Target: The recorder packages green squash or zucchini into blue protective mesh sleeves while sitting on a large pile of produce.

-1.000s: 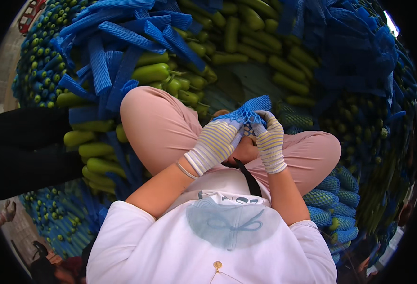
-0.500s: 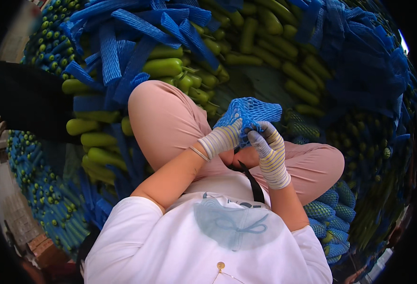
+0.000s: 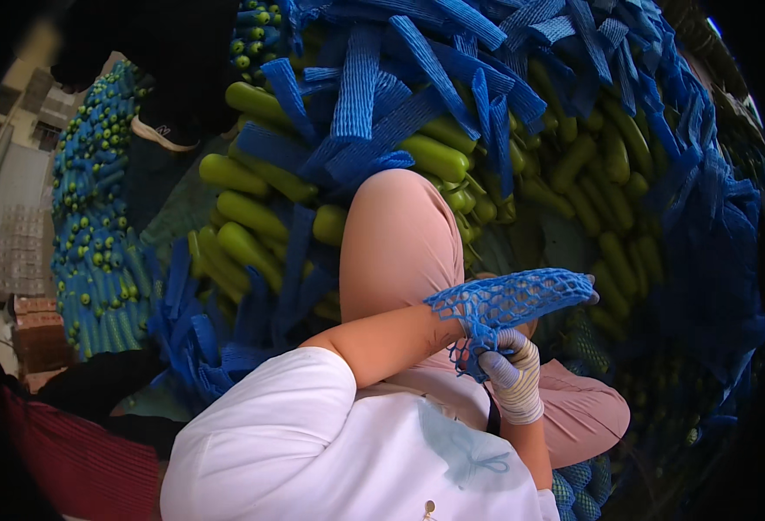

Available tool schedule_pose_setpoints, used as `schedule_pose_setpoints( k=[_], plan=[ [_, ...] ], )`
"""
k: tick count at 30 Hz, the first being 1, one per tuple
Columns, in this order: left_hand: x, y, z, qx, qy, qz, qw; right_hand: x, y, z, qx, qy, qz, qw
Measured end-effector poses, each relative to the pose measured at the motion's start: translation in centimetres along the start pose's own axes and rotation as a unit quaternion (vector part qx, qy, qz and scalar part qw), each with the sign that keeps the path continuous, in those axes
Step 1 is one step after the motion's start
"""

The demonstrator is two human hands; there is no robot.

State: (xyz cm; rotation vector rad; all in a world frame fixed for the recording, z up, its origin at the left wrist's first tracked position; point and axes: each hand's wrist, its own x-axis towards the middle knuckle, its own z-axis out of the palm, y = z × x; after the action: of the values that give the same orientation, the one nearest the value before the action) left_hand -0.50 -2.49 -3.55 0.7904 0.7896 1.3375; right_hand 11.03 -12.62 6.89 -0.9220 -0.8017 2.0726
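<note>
A blue mesh net sleeve (image 3: 508, 293) is drawn over my left hand (image 3: 534, 298) and reaches back around the wrist. Through the mesh the left fingers look stretched out to the right, with gloved tips just showing at the far end. My right hand (image 3: 514, 373), in a striped glove with grey fingertips, pinches the loose gathered edge of the net just below the left wrist. Beyond my bent knee lie long light-green vegetables (image 3: 434, 158), bare of netting. Folded blue net sleeves (image 3: 358, 87) are strewn over them.
Stacked netted green vegetables (image 3: 96, 252) rise at the left, and more netted ones (image 3: 578, 491) lie beside my right hip. A blue heap of netting (image 3: 704, 252) stands at the right. Brown boxes (image 3: 39, 334) sit at the left edge, near a dark red ribbed cloth (image 3: 78, 451).
My left hand has gone into the net, which was bunched between both hands before. My right hand has moved lower, still gripping the net. The view has turned left.
</note>
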Motion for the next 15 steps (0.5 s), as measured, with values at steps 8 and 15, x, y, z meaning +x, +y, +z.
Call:
schedule_pose_setpoints(
  k=[8,15],
  plan=[
    [5.4,5.3,-1.7,-0.187,-0.014,-0.055,0.981,3.4,-1.9,-2.6,-0.041,-0.113,-0.019,0.993],
    [7.3,10.8,-7.4,-0.372,-0.052,-0.133,0.917,18.2,4.9,-14.2,-0.123,0.210,-0.005,0.970]
  ],
)
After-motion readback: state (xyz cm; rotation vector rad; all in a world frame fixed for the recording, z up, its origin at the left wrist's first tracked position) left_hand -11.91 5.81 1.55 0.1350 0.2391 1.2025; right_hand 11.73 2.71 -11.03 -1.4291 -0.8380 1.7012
